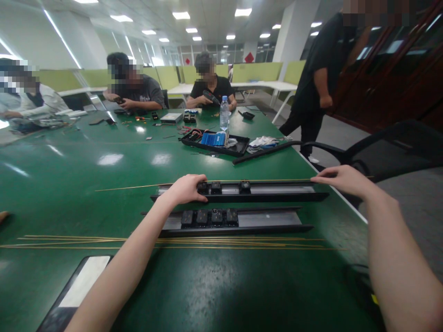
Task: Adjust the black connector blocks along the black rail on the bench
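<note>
Two black channel-shaped rails lie across the green table, one behind the other. My left hand (188, 188) is closed across the far rail (277, 190), thumb on its near wall and fingers at its far edge. A long thin brass-coloured rod (263, 180) runs along that far edge, passing by my left fingers. My right hand (341, 179) pinches the rod near the rail's right end. Small black blocks (245, 186) sit inside the far rail, one partly behind my left fingers. More black blocks (217, 216) stand in a row in the near rail (270, 219).
Several loose rods (242, 241) lie before the near rail. A dark flat case with a white panel (85, 279) is at front left. Farther back are a black tray (238, 146), a water bottle (224, 113) and gloves (265, 144). People sit opposite; another stands at right beside a chair (398, 143).
</note>
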Demonstrator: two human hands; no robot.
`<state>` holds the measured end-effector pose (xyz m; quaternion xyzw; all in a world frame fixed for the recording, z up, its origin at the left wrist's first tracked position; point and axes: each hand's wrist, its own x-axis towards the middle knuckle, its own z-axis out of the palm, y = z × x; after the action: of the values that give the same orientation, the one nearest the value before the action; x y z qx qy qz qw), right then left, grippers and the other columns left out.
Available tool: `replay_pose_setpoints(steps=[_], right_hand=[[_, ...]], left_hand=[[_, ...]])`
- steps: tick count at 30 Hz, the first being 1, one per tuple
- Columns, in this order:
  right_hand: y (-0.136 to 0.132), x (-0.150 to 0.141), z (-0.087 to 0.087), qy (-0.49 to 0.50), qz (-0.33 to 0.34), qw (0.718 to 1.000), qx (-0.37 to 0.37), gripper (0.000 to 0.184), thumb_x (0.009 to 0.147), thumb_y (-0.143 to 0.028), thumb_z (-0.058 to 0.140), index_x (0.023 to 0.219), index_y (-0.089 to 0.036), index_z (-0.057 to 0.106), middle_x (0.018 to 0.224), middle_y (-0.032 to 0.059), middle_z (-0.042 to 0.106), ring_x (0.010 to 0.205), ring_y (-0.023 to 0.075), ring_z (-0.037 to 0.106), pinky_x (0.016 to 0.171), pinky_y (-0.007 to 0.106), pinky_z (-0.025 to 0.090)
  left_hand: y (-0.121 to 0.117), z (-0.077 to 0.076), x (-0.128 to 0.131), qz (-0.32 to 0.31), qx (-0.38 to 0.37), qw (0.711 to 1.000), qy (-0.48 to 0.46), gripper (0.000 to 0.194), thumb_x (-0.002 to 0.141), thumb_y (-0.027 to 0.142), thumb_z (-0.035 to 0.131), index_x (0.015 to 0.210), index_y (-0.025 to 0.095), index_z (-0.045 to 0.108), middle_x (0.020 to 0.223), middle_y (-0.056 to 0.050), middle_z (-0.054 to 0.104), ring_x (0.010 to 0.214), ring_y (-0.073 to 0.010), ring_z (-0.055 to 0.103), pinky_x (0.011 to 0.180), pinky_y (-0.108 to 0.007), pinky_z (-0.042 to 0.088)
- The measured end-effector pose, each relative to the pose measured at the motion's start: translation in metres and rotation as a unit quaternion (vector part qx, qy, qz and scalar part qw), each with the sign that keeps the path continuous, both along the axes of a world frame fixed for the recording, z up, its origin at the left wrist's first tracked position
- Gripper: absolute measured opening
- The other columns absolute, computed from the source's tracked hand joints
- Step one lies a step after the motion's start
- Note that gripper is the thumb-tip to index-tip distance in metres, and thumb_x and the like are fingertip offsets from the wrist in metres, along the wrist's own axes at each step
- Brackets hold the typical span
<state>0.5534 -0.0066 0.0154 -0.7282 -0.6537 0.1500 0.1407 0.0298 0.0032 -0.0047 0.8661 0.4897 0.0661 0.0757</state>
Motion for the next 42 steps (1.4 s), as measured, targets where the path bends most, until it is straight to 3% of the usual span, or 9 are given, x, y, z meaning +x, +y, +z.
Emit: replay_pose_setpoints(steps=[11,15,22,28,35,42], right_hand=[[-0.001,0.012,0.0,-0.007,-0.019,1.0,0.005,0.051,0.073,-0.068,0.07,0.093,-0.021,0.079,0.096,0.0092,0.078,0.09,0.0302,0.067,0.08,0.037,0.046],[0.0,0.004,0.006,-0.027,-0.004,0.998,0.056,0.05,0.078,-0.066,0.066,0.098,-0.021,0.079,0.101,0.0104,0.077,0.093,0.031,0.067,0.083,0.038,0.046],[0.008,-0.049,0.009,-0.034,0.114,0.976,0.181,0.044,0.084,-0.058,0.062,0.103,-0.022,0.078,0.109,0.0085,0.075,0.103,0.0282,0.065,0.091,0.038,0.046],[0.013,-0.112,-0.009,0.015,0.251,0.95,0.187,0.037,0.089,-0.052,0.059,0.111,-0.027,0.074,0.111,0.005,0.075,0.106,0.0272,0.065,0.097,0.041,0.048],[0.013,-0.143,-0.031,0.044,0.288,0.94,0.176,0.033,0.089,-0.047,0.062,0.112,-0.026,0.073,0.101,0.0044,0.076,0.094,0.0244,0.067,0.087,0.039,0.051],[0.009,-0.17,-0.051,0.034,0.3,0.915,0.266,0.019,0.095,-0.033,0.058,0.103,-0.022,0.071,0.098,0.006,0.075,0.092,0.023,0.066,0.085,0.037,0.05]], left_hand=[[0.0,0.0,0.0,0.005,0.002,1.0,0.01,0.062,0.068,0.053,0.079,0.12,0.024,0.063,0.117,-0.009,0.073,0.106,-0.0314,0.067,0.087,-0.037,0.052],[0.0,0.0,0.001,0.004,0.002,1.0,0.013,0.062,0.068,0.054,0.079,0.119,0.024,0.063,0.116,-0.008,0.073,0.104,-0.0313,0.068,0.085,-0.037,0.052],[0.0,-0.001,0.0,0.001,0.007,1.0,0.014,0.062,0.069,0.054,0.078,0.121,0.023,0.062,0.118,-0.01,0.072,0.106,-0.0328,0.067,0.086,-0.038,0.052],[-0.001,0.0,0.001,0.01,0.007,1.0,0.019,0.062,0.069,0.054,0.078,0.121,0.026,0.062,0.119,-0.008,0.072,0.107,-0.0316,0.067,0.086,-0.036,0.052],[-0.003,0.003,0.003,0.009,0.013,0.999,0.031,0.061,0.069,0.055,0.078,0.12,0.025,0.062,0.118,-0.009,0.072,0.105,-0.0328,0.067,0.084,-0.037,0.052],[-0.003,0.003,0.003,0.012,0.017,0.999,0.038,0.06,0.07,0.055,0.077,0.119,0.025,0.062,0.117,-0.008,0.073,0.105,-0.0317,0.068,0.084,-0.037,0.052]])
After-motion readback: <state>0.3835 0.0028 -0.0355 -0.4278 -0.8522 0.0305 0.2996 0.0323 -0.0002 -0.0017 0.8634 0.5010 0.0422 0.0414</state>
